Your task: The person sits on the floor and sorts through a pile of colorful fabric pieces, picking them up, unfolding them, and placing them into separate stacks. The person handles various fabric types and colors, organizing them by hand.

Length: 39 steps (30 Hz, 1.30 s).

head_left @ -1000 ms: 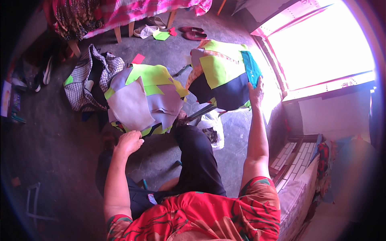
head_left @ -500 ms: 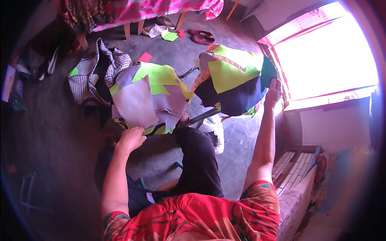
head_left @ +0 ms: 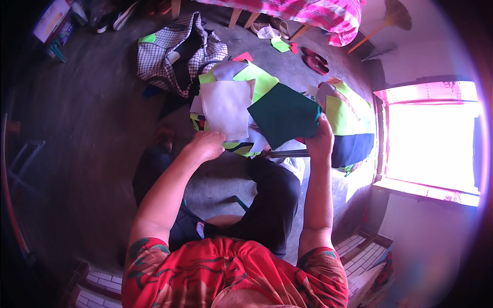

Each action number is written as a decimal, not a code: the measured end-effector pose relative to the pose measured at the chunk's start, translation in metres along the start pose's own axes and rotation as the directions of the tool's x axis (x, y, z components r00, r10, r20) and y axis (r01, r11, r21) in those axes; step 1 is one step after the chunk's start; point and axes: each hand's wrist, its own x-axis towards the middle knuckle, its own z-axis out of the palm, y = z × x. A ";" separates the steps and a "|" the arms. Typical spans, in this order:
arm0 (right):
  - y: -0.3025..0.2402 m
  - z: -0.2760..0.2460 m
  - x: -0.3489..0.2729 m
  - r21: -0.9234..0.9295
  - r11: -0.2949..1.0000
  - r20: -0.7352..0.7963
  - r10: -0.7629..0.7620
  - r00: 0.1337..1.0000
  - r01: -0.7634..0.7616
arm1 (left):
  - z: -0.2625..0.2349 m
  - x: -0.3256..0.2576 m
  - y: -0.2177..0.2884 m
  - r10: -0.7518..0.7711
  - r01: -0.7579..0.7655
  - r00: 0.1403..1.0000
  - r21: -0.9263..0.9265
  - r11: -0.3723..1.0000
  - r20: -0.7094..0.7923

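Observation:
My right hand (head_left: 322, 137) is closed on the edge of a dark green cloth piece (head_left: 285, 115), which hangs over the right side of a pile of fabric pieces. My left hand (head_left: 208, 146) has its fingers curled at the lower edge of a pale grey cloth piece (head_left: 226, 110); the fingertips are partly hidden. Under these two pieces lie yellow-green cloth pieces (head_left: 262, 82) and grey ones. To the right of my right hand stands a second heap (head_left: 349, 115) with yellow-green, dark blue and patterned cloth.
An open checked bag (head_left: 159, 56) lies on the floor beyond the left pile. Farther off are dark red shoes (head_left: 314, 60), small green scraps (head_left: 280, 44) and a bed with a pink checked cover (head_left: 308, 13). A broom (head_left: 395, 15) leans by the wall. At right is a bright window (head_left: 431, 143).
My right hand has brought the dark green cloth piece leftward from the right heap to the left pile. My left hand stays at the pale grey piece's lower edge. The view has shifted.

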 end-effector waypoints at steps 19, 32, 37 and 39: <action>0.058 0.082 -0.012 -0.724 0.460 0.576 -0.006 0.817 0.514 | -0.006 -0.007 0.002 -0.011 0.010 0.999 -0.021 1.000 -0.032; 0.083 0.098 -0.010 -0.817 0.553 0.379 0.306 0.873 0.161 | -0.002 -0.010 -0.001 0.011 -0.013 0.998 -0.030 0.999 -0.066; 0.096 0.091 -0.005 -0.771 0.619 0.402 0.290 0.868 0.151 | -0.006 -0.008 0.003 0.018 -0.018 0.999 -0.014 1.000 -0.039; 0.101 0.087 -0.004 -0.763 0.627 0.406 0.276 0.871 0.156 | -0.004 -0.009 0.002 0.024 -0.024 0.999 -0.011 1.000 -0.026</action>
